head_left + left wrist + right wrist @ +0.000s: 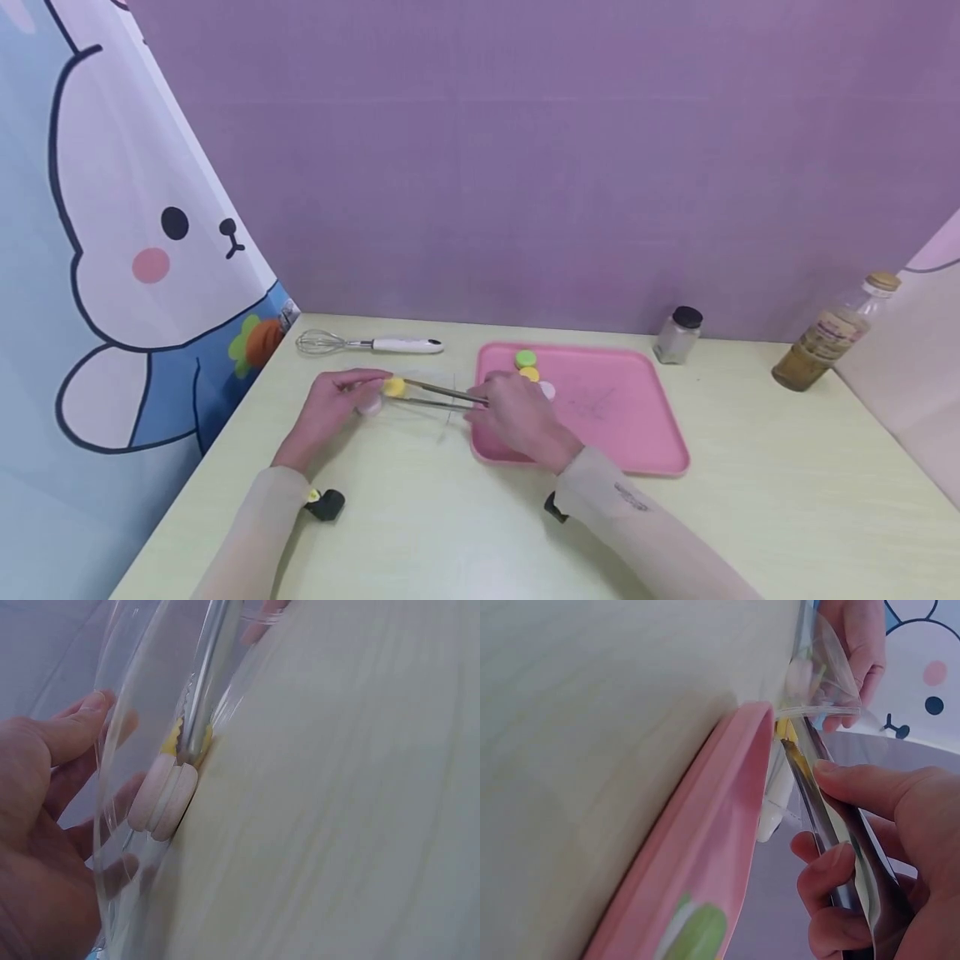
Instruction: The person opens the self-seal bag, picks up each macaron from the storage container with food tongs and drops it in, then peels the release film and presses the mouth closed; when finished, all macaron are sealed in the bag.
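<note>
My left hand (pixel 330 407) pinches the edge of a clear plastic bag (pixel 832 686), with some fingers showing through the film in the left wrist view. A pale pink macaron (pixel 161 799) lies inside the bag. In my right hand (pixel 525 421) is a pair of metal tongs (pixel 442 391), gripped along the arms and reaching leftward into the bag's mouth. The tongs' toothed tips hold a yellow macaron (pixel 393 387), right beside the pink one. On the pink tray (pixel 622 417), under and behind my right hand, sit a green macaron (pixel 526 358), another yellow macaron (pixel 529 374) and a pale pinkish one (pixel 547 389).
A whisk (pixel 375 344) with a white handle lies behind the bag. Beyond the tray's back right corner stands a small black-lidded glass jar (pixel 678 335). A corked bottle (pixel 832 337) of brown contents is farther right, near the purple backdrop (pixel 525 167).
</note>
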The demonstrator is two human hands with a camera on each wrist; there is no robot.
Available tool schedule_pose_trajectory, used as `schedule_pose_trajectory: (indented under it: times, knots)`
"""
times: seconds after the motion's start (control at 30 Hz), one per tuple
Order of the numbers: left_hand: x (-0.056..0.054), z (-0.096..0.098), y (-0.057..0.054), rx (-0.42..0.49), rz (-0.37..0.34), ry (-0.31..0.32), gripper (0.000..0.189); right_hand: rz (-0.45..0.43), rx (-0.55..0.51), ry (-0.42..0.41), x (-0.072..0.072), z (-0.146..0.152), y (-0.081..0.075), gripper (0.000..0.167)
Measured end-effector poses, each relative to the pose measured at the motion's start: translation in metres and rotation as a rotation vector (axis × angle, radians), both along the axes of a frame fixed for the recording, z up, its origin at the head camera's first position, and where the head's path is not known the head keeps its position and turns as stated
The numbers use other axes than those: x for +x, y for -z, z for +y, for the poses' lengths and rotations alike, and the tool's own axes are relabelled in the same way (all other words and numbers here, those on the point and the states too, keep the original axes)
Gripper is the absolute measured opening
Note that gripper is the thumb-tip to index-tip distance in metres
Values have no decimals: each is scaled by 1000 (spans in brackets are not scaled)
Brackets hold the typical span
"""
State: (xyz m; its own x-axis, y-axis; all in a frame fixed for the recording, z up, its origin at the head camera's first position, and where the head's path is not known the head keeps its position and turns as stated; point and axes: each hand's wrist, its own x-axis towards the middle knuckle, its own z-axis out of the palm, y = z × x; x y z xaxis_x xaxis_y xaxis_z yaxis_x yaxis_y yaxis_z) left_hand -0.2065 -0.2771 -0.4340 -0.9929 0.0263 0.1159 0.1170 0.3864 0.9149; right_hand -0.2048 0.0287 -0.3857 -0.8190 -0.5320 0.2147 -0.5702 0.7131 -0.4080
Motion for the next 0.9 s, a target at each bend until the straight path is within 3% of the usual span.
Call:
schedule_pose_trajectory:
  times: [0.23, 0.57, 0.9]
  knots:
    - [-1, 1, -1, -11, 19, 2, 22, 23, -9, -17, -5, -11, 1, 27]
    - [0, 1, -1, -15, 11, -3, 22, 77, 57, -3, -12, -22, 3, 29]
    - [0, 3, -3, -10, 30, 4, 25, -4, 75, 57, -12, -34, 2, 32]
